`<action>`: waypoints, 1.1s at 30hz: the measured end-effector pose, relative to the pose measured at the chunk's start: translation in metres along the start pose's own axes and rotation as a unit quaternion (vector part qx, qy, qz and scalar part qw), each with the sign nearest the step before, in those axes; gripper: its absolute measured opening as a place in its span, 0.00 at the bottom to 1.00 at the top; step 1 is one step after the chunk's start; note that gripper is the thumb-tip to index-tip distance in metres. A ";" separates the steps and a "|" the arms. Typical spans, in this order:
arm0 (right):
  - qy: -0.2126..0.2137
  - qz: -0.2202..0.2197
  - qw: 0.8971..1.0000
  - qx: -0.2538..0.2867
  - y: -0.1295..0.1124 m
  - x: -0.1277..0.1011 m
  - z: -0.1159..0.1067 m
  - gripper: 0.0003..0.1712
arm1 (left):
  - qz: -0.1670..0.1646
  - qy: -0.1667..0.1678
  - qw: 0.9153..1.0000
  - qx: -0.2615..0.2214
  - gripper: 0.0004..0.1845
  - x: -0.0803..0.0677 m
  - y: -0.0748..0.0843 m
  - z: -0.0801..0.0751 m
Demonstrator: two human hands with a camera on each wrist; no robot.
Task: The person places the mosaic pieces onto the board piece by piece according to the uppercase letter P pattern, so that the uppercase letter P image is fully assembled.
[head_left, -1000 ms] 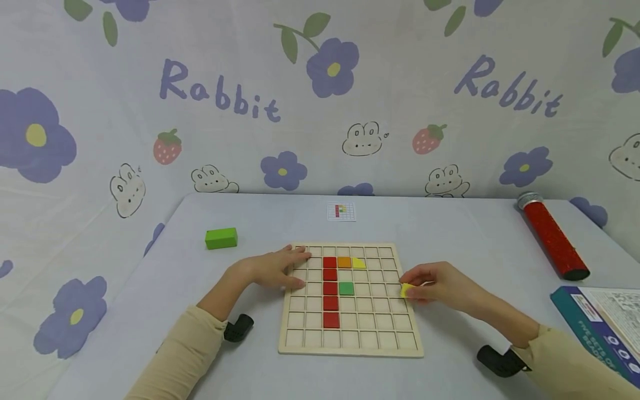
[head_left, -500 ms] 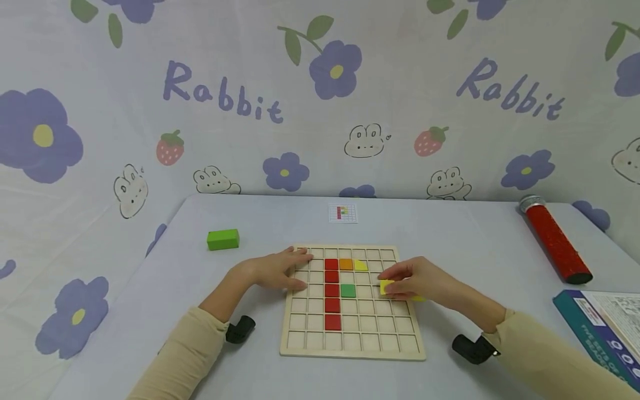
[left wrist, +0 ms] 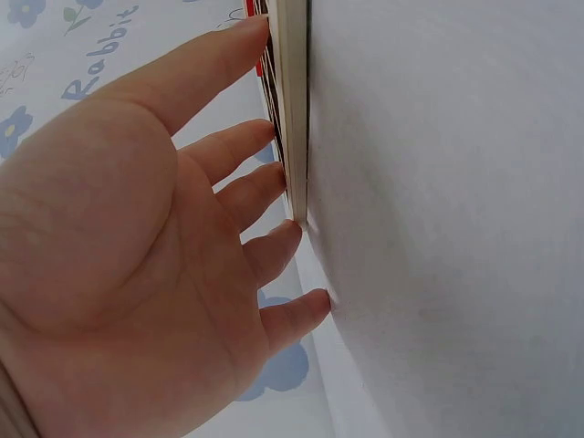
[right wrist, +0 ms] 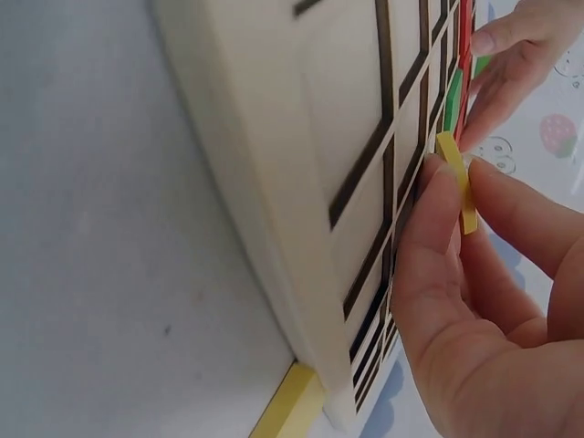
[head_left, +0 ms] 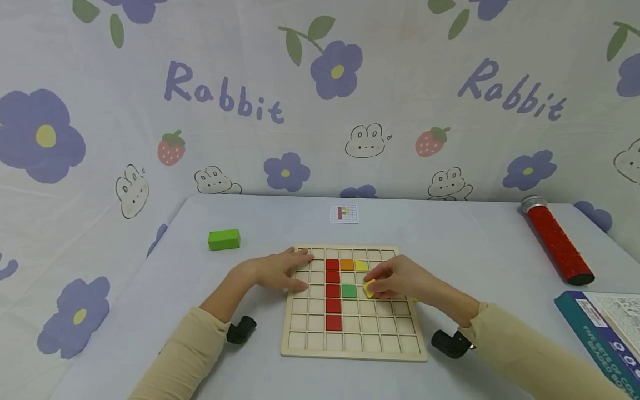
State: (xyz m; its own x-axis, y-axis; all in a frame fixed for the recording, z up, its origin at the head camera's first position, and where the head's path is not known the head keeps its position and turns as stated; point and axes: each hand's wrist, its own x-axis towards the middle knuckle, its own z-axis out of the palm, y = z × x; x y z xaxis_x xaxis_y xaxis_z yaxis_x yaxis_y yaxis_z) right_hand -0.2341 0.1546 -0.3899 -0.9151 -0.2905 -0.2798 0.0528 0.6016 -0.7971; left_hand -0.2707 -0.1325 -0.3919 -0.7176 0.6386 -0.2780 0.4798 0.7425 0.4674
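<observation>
A wooden grid board (head_left: 350,341) lies in the middle of the table. It holds a column of red tiles (head_left: 333,290), an orange tile (head_left: 346,264), a yellow quarter-round tile (head_left: 361,265) and a green tile (head_left: 349,290). My right hand (head_left: 376,283) pinches a small yellow tile (head_left: 369,289) just right of the green one, tilted over the board; the right wrist view shows the yellow tile (right wrist: 456,178) between thumb and fingers. My left hand (head_left: 300,272) lies flat on the board's left edge, its straight fingers (left wrist: 246,182) against the board's rim (left wrist: 292,109).
A green block (head_left: 223,239) lies at the left and a small pattern card (head_left: 343,214) behind the board. A red glitter tube (head_left: 557,244) and a printed box (head_left: 600,328) lie at the right. Another yellow piece (right wrist: 287,406) lies on the table against the board's right edge.
My right hand has carried the yellow tile leftward from the board's right edge to the cells beside the green tile. The left hand has stayed in place.
</observation>
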 end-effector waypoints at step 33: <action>0.008 0.008 0.999 -0.037 -0.003 -0.001 0.004 0.11 | -0.006 -0.002 1.000 -0.007 0.38 0.001 0.001 0.000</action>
State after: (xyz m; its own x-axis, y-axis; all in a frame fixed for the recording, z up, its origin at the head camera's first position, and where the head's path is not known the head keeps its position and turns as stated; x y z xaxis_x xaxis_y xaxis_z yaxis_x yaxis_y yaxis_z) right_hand -0.2313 0.1498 -0.3895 -0.9206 -0.2693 -0.2827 0.0379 0.6588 -0.7513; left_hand -0.2708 -0.1315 -0.3919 -0.7211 0.6306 -0.2869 0.4637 0.7470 0.4765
